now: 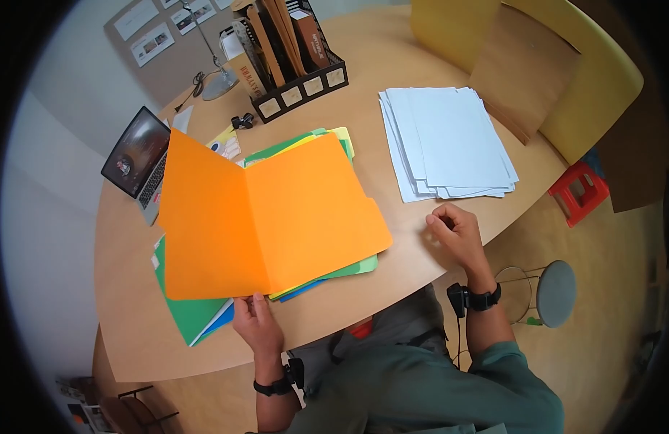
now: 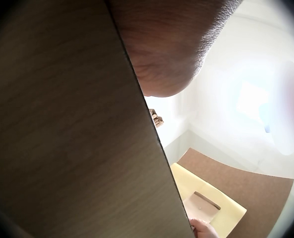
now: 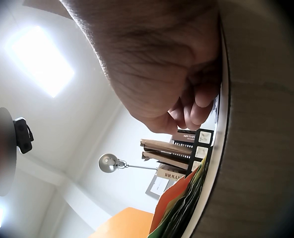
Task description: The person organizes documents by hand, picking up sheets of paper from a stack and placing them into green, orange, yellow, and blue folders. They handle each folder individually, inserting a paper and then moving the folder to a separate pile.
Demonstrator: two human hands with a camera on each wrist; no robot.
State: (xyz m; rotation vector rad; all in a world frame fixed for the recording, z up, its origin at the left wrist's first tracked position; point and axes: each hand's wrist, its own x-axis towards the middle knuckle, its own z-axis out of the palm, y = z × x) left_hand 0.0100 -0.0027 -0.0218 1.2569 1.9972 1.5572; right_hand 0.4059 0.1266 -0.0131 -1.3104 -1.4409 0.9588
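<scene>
An orange folder [image 1: 316, 210] lies spread on a pile of green, yellow and blue folders [image 1: 186, 300], its left flap tilted up off the pile. At the folder's lower edge, near the fold, my left hand [image 1: 258, 329] pinches it between thumb and fingers. My right hand [image 1: 457, 233] is by the table's front edge, just below a stack of white papers [image 1: 457, 141]. Its fingers are loosely curled around nothing, as the right wrist view also shows for this hand [image 3: 157, 74]. In the left wrist view the tabletop's underside hides the left fingers.
Behind the pile stands a black file holder [image 1: 298, 94] with books and brown folders. A laptop [image 1: 139, 163] is at the left, a lamp [image 1: 219, 83] at the back. Beyond the papers are a yellow chair [image 1: 602, 65] and a brown folder-like sheet [image 1: 522, 69].
</scene>
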